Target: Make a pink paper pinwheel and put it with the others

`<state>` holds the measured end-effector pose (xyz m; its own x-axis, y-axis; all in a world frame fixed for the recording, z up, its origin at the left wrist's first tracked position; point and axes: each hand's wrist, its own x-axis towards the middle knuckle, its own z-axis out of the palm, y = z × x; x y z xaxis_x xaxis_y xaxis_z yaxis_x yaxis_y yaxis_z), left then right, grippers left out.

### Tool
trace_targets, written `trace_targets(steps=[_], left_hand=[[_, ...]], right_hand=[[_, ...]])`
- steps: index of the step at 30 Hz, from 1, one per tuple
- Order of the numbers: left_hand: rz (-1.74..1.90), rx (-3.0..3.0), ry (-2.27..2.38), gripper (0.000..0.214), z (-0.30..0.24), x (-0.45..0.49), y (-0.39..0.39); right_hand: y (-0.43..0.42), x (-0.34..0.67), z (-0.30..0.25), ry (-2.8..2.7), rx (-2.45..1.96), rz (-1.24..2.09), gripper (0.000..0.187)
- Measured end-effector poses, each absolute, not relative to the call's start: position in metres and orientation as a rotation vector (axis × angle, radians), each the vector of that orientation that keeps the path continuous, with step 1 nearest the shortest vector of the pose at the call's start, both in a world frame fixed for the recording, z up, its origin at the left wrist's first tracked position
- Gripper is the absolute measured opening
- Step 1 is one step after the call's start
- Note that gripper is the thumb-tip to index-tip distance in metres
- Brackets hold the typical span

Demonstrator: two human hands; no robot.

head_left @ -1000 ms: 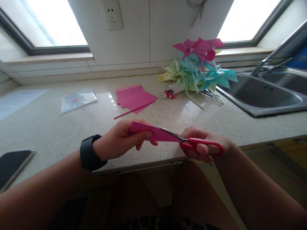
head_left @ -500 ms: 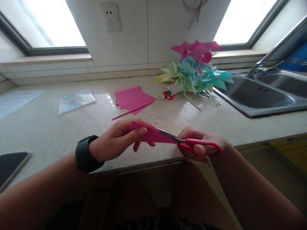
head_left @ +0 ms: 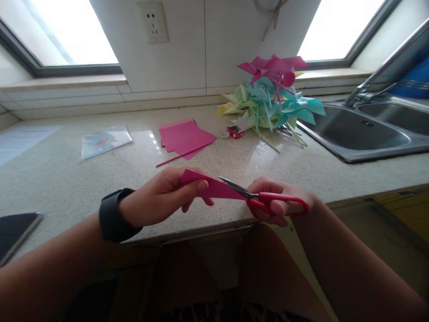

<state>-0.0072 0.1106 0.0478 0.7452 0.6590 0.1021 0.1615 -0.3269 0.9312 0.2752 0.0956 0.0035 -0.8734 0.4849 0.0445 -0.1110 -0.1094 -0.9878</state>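
A folded-looking piece of pink paper (head_left: 219, 189) is pinched between the thumb and fingers of my left hand (head_left: 167, 193), above the counter's front edge. My right hand (head_left: 279, 203) grips a pair of red-handled scissors (head_left: 284, 197), fingers through the loops. The metal blades point left along the paper's upper edge, and the paper's right corner reaches the blades near the pivot. How far the lower blade sits behind the paper is hidden.
Beyond my hands lie pink paper sheets (head_left: 186, 137) and a thin pink stick (head_left: 182, 155). A small red box (head_left: 235, 131), a pile of paper pinwheels (head_left: 271, 98) and a steel sink (head_left: 368, 134) are to the right. A clear packet (head_left: 107, 142) and dark flat object (head_left: 18, 232) lie left.
The scissor blades show more clearly against the paper, their tip now standing slightly off its upper edge. My left hand has shifted very slightly, still holding the paper.
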Motion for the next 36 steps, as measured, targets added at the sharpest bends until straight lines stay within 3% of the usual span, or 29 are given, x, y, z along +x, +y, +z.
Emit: trace_targets(steps=[36], left_hand=[[0.472, 1.843, 0.604, 0.043, 0.051, 0.001, 0.108]], right_hand=[[0.097, 0.273, 0.001, -1.774, -0.392, 2.034, 0.051]])
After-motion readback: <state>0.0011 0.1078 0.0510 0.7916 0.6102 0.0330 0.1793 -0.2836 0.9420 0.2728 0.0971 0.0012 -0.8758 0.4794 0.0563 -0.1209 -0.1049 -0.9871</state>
